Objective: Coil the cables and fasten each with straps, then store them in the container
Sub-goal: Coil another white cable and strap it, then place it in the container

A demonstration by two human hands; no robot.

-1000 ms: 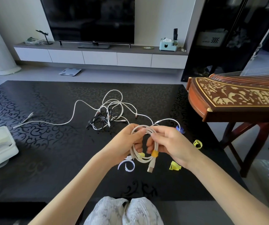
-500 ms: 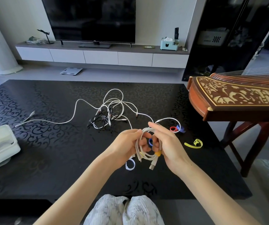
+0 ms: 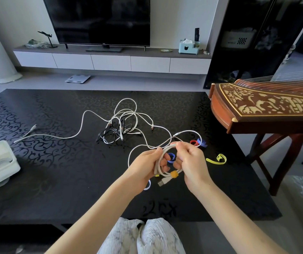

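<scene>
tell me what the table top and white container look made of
Table top: seemingly glossy black glass or lacquer with a scroll pattern, since it reflects light. White container: probably matte moulded plastic, judging by rounded edges and even colour.

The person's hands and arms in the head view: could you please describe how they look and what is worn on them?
The left hand and right hand are bare: no gloves, rings or watch show. The left arm and right arm are uncovered, no sleeves in view. Pale, grey-mottled crinkled clothing covers the lap.
</scene>
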